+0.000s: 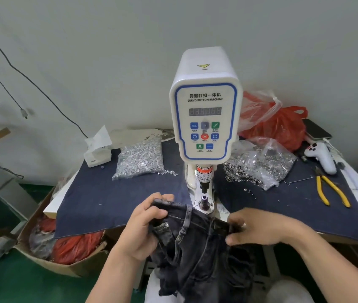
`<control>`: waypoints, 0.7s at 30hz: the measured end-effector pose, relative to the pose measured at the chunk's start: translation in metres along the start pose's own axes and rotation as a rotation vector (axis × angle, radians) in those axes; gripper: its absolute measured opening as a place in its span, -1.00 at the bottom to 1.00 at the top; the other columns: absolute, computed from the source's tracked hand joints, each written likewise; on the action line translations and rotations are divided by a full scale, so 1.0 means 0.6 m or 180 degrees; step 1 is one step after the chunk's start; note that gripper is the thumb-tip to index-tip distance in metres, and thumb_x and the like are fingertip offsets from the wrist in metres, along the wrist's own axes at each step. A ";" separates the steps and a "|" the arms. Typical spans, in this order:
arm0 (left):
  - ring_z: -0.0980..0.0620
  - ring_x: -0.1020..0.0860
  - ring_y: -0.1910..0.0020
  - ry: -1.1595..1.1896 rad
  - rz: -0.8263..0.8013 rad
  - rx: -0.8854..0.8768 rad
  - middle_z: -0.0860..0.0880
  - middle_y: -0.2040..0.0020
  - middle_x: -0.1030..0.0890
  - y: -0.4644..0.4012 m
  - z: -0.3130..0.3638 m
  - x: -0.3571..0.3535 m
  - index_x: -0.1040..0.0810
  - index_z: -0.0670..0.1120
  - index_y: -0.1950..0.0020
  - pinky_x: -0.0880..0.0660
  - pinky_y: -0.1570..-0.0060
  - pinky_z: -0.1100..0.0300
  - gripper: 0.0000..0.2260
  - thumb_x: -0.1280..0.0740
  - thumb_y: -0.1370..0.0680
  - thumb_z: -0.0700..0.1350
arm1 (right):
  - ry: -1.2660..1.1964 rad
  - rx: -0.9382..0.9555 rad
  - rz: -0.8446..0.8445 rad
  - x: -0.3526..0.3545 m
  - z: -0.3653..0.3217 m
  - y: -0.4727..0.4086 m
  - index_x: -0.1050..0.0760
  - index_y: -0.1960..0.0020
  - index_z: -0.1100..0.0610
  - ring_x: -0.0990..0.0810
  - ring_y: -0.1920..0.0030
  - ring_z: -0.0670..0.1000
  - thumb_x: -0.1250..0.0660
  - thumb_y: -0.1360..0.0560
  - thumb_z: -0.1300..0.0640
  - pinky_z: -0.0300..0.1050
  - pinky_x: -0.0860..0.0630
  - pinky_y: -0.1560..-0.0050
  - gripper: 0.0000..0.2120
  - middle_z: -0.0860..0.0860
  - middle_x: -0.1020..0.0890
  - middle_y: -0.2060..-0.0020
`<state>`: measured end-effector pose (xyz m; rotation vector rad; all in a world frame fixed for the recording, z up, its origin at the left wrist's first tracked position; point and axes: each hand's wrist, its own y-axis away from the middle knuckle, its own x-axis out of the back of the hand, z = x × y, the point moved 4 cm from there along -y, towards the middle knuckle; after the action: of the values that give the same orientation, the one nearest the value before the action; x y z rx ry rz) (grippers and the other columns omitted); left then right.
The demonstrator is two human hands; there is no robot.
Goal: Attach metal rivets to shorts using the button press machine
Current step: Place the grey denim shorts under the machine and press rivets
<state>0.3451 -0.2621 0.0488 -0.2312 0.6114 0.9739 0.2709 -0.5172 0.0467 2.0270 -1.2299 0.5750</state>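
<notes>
Dark denim shorts (197,243) hang in front of the table, waistband up. My left hand (143,228) grips the waistband's left end, fingers curled round the cloth. My right hand (259,228) pinches the waistband's right side. The white servo button machine (205,106) stands just behind the shorts. Its lower die post (204,202) sits bare right above the waistband, under the press head (204,178). A clear bag of silver rivets (141,158) lies left of the machine. Another bag of dark metal parts (261,165) lies to the right.
The table is covered with dark blue cloth (108,200). Yellow-handled pliers (331,191), a white controller (322,156), a phone (317,130) and red plastic bags (281,125) lie at the right. A white box (97,154) stands back left. A cardboard box with red bags (64,248) sits on the floor.
</notes>
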 end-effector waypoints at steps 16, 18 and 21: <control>0.46 -0.58 0.11 -0.2558 0.1622 0.0034 0.33 0.07 -0.69 0.047 -0.015 0.032 -0.65 0.15 -0.05 -0.37 0.13 0.50 -0.87 -0.30 -0.70 0.00 | -0.0854 -0.1236 0.2335 -0.084 -0.040 0.073 -0.34 -0.07 -0.41 -0.26 -0.19 -0.12 -0.23 -0.60 -0.20 -0.20 -0.27 -0.30 -0.89 -0.18 -0.34 -0.16; 0.48 -0.56 0.13 -0.2362 0.1679 0.0117 0.30 0.10 -0.69 0.048 -0.028 0.019 -0.64 0.13 -0.08 -0.37 0.14 0.51 -0.88 -0.30 -0.70 0.00 | -0.1531 -0.1108 0.2145 -0.131 -0.061 0.071 -0.32 -0.22 -0.36 -0.44 -0.20 -0.25 -0.36 -0.53 -0.19 -0.39 -0.33 -0.24 -0.67 -0.14 -0.42 -0.27; 0.35 -0.63 -0.01 -0.2175 0.1301 0.0293 0.11 -0.08 -0.73 0.054 -0.076 -0.036 -0.65 0.07 -0.16 -0.43 0.01 0.54 -0.82 -0.26 -0.72 -0.10 | -0.2190 -0.0678 0.2164 -0.178 -0.071 0.058 -0.37 -0.42 0.09 -0.50 -0.35 -0.08 -0.29 -0.67 0.19 -0.34 -0.38 -0.17 -0.66 0.21 -0.49 -0.42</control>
<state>0.2918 -0.2799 0.0270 0.3183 0.0669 1.3246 0.1905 -0.4336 0.0150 1.6340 -2.3140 0.0029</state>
